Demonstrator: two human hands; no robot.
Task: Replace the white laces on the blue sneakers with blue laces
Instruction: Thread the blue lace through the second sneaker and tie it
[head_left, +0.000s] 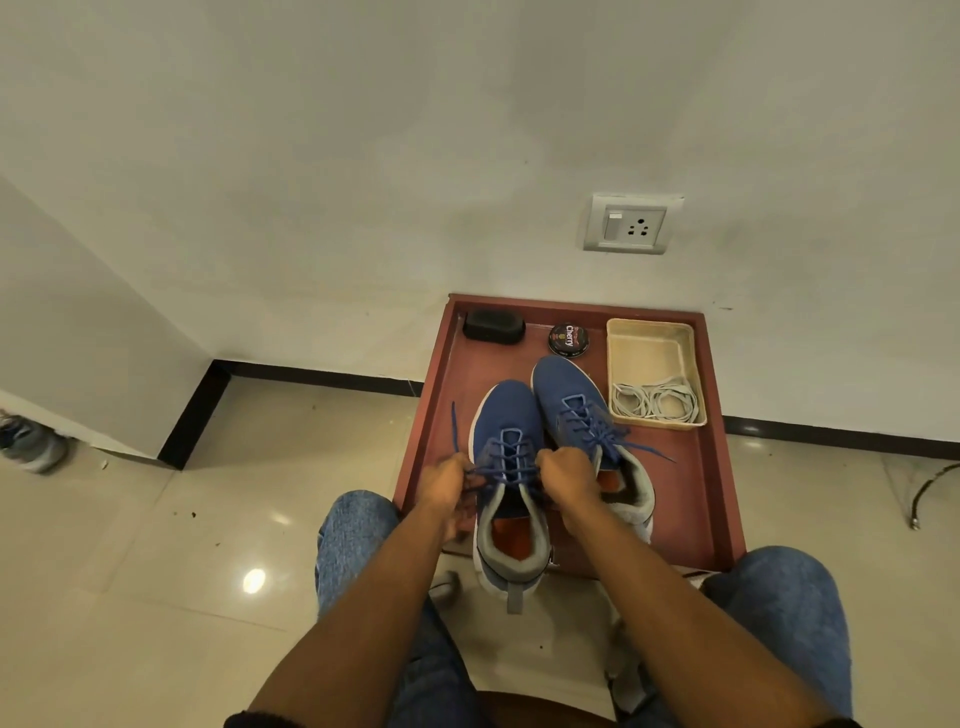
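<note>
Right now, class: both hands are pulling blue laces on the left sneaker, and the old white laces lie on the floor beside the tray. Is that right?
Not quite. The white laces lie coiled in the beige basket on the red tray, not on the floor, as the head view shows. Both the left hand and right hand do pull blue laces on the left sneaker.

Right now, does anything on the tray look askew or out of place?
Only slightly: the left sneaker overhangs the red tray's near edge at its heel. White laces lie coiled in the beige bin.
</note>
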